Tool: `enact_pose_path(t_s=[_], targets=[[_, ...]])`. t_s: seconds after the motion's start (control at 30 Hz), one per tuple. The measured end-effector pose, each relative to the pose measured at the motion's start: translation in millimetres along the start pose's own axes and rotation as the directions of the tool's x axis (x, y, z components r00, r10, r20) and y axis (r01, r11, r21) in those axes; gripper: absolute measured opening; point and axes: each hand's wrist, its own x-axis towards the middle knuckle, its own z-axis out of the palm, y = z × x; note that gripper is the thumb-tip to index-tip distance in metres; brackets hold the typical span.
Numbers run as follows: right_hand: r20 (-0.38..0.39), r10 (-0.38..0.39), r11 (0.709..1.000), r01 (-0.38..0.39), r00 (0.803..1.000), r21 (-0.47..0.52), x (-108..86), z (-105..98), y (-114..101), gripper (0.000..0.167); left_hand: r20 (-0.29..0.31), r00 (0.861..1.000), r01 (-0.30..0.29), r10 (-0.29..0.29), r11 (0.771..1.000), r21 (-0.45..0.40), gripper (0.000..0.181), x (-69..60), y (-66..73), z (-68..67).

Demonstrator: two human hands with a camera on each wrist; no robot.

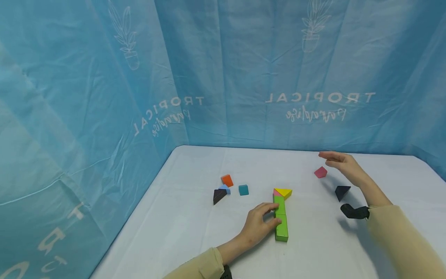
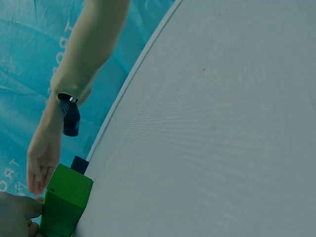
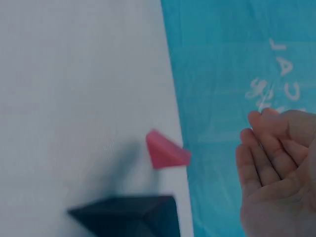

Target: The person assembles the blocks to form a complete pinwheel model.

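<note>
My left hand (image 1: 257, 226) rests beside two green blocks (image 1: 281, 228) set end to end in a row. Its fingertips touch their left side, and the thumb (image 2: 30, 206) shows against the green block (image 2: 66, 197) in the left wrist view. At the row's far end lie a small pink piece (image 1: 277, 192) and a yellow triangular block (image 1: 284, 193). On the right, my right hand (image 1: 345, 166) hovers above the table with fingers extended and nothing held. Nearest to it are a pink-red block (image 1: 321, 172) and a black triangular block (image 1: 342, 192).
Left of the row lie an orange block (image 1: 227, 180), a light blue piece (image 1: 225, 188), a dark brown triangular block (image 1: 219, 196) and a teal block (image 1: 243, 190). The white table (image 1: 181, 217) ends at a blue printed curtain (image 1: 237, 77) behind and on the left.
</note>
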Motion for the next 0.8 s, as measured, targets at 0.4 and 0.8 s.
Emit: enact_pose_path(t_s=[0.4,0.8], targets=[[0.096,0.128,0.991,-0.124,0.987,-0.044,0.6,-8,37,0.053,0.01,1.0,0.02,-0.02,1.0,-0.007,0.04,-0.2,0.6,1.2],[0.067,0.115,0.989,-0.108,0.991,-0.1,6.4,-1,43,0.055,0.011,1.0,0.025,-0.025,1.0,-0.001,0.039,0.2,1.4,-0.9]])
